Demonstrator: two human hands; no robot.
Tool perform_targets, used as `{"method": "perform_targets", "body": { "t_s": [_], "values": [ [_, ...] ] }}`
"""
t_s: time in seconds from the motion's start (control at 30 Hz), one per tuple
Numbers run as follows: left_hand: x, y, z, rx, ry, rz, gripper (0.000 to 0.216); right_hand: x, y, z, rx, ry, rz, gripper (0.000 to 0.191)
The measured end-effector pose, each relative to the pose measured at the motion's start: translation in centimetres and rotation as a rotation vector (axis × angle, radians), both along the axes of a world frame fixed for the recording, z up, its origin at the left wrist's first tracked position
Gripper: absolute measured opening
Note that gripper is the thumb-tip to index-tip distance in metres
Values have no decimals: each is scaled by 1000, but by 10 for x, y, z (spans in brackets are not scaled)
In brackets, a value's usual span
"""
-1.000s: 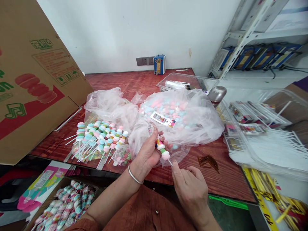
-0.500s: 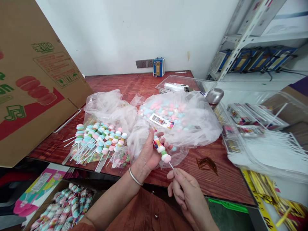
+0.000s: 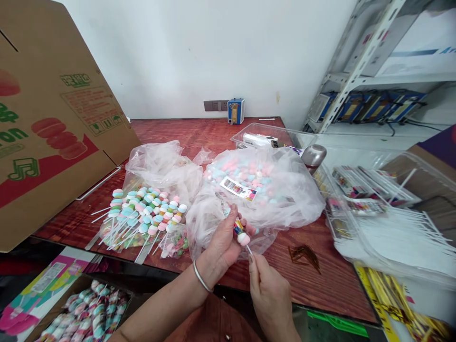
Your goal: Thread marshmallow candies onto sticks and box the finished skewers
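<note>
My left hand [image 3: 223, 242], with a silver bangle on the wrist, is closed around a candy skewer [image 3: 241, 233] of pink, white and coloured pieces. My right hand [image 3: 267, 294] pinches the white stick just below the lowest candy. Both hands are over the front of a clear plastic bag of loose pink, blue and white candies [image 3: 256, 185] with a printed label on it. To the left, a pile of finished candy skewers [image 3: 142, 213] lies on another clear bag.
The red wooden table [image 3: 199, 130] has a large cardboard box [image 3: 46, 133] at its left. A clear tray [image 3: 274, 135] and a steel flask [image 3: 313, 156] stand behind the bag. Clear bins with wrappers and white sticks [image 3: 384, 209] sit right. A box of wrapped skewers [image 3: 81, 316] lies below left.
My right hand has moved up the stick, closer to the candies. My left hand closed tighter on the skewer, which shows less of its length. The view tilted down slightly.
</note>
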State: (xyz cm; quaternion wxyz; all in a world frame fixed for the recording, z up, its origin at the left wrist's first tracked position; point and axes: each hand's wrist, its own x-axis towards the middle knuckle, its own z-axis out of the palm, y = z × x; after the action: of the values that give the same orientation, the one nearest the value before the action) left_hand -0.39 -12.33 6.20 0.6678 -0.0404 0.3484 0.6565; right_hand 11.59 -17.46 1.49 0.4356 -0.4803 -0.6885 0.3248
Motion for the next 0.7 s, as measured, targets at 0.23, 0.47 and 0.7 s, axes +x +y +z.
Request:
{"method": "perform_targets", "body": {
  "t_s": [0.23, 0.47, 0.7],
  "values": [
    [7, -9, -8, 90, -8, -160, 33, -2, 7, -1, 331, -245, -124, 34],
    [-18, 11, 3, 142, -54, 33, 17, 9, 0, -2, 359, -250, -3, 29],
    [17, 2, -3, 43, 22, -20, 27, -5, 9, -3, 499, -444, -161, 33]
  ]
}}
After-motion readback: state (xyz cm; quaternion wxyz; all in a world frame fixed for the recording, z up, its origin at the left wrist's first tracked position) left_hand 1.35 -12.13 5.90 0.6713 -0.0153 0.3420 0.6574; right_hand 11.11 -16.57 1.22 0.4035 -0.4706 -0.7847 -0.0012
